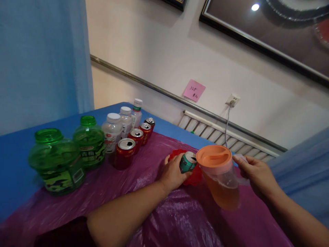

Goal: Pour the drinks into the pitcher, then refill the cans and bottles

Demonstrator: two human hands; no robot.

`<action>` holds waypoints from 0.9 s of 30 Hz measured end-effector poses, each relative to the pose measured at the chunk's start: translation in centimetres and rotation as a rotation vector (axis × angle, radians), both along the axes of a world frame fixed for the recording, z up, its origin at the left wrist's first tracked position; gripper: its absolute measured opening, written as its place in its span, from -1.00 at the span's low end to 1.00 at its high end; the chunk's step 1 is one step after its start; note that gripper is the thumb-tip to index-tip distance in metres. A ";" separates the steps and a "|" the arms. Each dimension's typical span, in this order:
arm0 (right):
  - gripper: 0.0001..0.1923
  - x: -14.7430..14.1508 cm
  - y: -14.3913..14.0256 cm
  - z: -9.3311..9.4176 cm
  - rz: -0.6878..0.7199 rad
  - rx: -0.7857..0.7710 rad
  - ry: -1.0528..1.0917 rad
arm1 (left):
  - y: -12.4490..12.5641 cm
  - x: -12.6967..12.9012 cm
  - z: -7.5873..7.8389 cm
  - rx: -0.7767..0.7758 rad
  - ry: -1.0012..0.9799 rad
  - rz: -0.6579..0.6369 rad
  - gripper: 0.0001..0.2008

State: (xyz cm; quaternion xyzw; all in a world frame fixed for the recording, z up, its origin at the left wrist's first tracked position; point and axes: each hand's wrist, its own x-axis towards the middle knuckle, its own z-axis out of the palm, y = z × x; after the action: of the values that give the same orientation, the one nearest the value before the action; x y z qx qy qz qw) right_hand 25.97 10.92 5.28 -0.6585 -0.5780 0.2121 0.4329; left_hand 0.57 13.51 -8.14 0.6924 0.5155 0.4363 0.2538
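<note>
My left hand (173, 173) is wrapped round a green drink can (187, 164) with its top opened. Beneath the can, partly covered by it and my fingers, shows a red plastic dish (195, 176). By its handle my right hand (258, 173) grips a clear pitcher (222, 192) with an orange lid (214, 157). Amber liquid fills part of the pitcher, which tilts toward the can. Its spout side is right beside the can's top; I cannot tell whether they touch or whether any liquid is flowing.
Several red cans (125, 154) stand in a row on the left. Behind them are white-capped bottles (113, 132) and two green jars (58, 164). Purple plastic sheeting (144, 181) covers part of the blue table (15, 147). A radiator (200, 127) and a plugged-in cord (227, 123) are by the wall.
</note>
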 end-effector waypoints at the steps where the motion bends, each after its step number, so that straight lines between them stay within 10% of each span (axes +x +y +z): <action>1: -0.38 0.0 0.0 0.0 -0.001 -0.002 0.006 | 0.0 0.0 0.0 0.000 0.000 0.007 -0.31; 27: -0.41 0.0 0.2 0.0 -0.004 0.050 -0.016 | 0.0 -0.1 0.8 -0.026 0.036 0.017 -0.34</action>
State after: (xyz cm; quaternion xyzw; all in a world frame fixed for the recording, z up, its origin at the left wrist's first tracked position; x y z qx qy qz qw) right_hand 25.97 11.13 5.33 -0.6502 -0.5853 0.1914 0.4451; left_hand 0.47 13.55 -7.30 0.6924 0.5315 0.4193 0.2496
